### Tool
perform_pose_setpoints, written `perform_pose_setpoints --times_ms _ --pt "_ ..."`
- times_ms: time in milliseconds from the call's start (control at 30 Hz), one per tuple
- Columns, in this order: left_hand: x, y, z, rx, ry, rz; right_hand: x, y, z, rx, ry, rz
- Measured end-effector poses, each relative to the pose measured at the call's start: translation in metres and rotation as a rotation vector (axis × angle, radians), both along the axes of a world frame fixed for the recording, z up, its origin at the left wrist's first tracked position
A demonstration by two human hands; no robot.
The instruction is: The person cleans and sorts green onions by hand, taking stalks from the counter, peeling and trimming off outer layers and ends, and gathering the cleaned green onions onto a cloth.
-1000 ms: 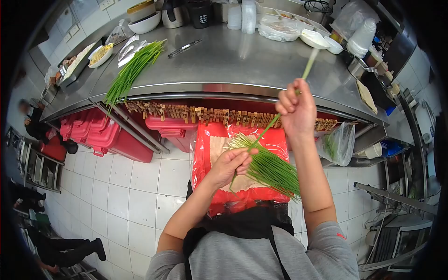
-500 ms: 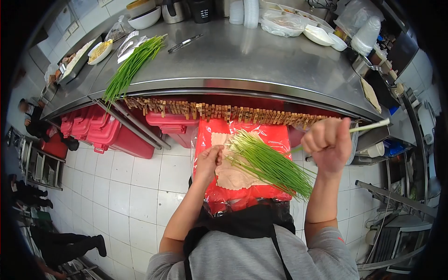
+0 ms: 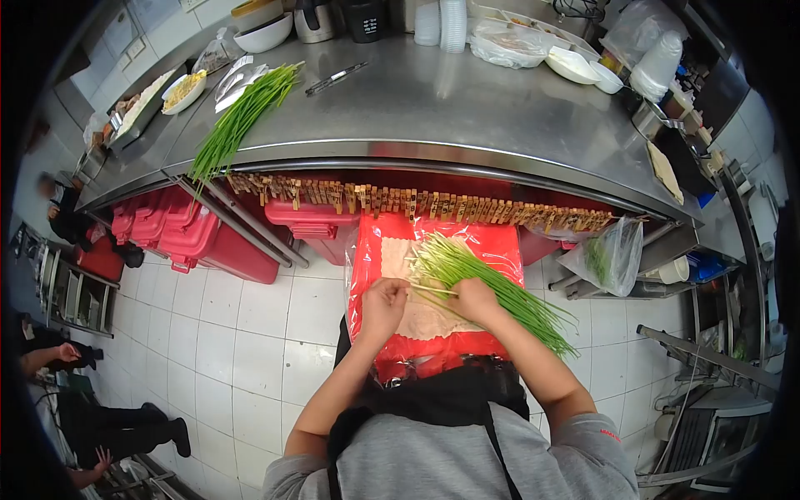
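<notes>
The step in hand looks like handling one slender pale-green stalk (image 3: 433, 290): the left hand (image 3: 386, 308) pinches one end, the right hand (image 3: 473, 298) is near the other, its grip hidden. Beside them, a loose bundle of long green stalks (image 3: 508, 300) overlaps a crinkled beige cloth (image 3: 421, 321). The next move calls for a light pinch.

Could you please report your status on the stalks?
Left hand pinching one stalk; right hand at its other end. Bunch close beside right hand, partly over red wrap.
</notes>
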State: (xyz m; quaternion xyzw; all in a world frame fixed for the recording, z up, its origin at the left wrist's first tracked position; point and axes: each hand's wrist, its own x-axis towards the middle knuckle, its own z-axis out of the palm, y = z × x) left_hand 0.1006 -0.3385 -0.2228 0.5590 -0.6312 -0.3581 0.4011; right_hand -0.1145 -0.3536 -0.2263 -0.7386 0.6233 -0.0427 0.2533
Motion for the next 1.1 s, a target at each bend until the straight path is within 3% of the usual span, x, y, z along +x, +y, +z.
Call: perform_pose_setpoints --times_ms 67,167,300,700,800,900,933,1000,1100 --pt "-0.004 0.002 -0.013 0.357 0.219 -0.122 -0.011 -0.008 0.019 0.042 -0.149 0.012" --pt "-0.023 0.007 0.0 0.43 0.353 -0.292 -0.024 -0.011 0.034 0.268 -0.52 -0.1" --pt "-0.046 0.004 0.029 0.516 0.73 -0.171 -0.025 0.0 0.072 0.396 -0.706 -0.102" --pt "-0.023 -0.004 0.018 0.486 0.73 -0.083 -0.023 0.006 0.058 0.226 -0.808 -0.189" --pt "-0.019 -0.006 0.013 0.549 0.66 -0.083 -0.019 0.009 0.073 0.283 -0.823 -0.303" --pt "-0.026 -0.01 -0.022 0.235 0.457 0.053 -0.019 0.008 0.075 0.284 -0.835 -0.299" --pt "-0.027 -0.01 -0.026 0.13 0.283 0.101 -0.019 0.008 0.076 0.277 -0.844 -0.288" --pt "-0.03 -0.007 -0.013 -0.075 -0.065 0.195 -0.018 0.011 0.078 0.269 -0.86 -0.266" --pt "-0.034 0.0 0.027 -0.343 -0.27 0.281 -0.014 0.013 0.086 0.282 -0.886 -0.269"
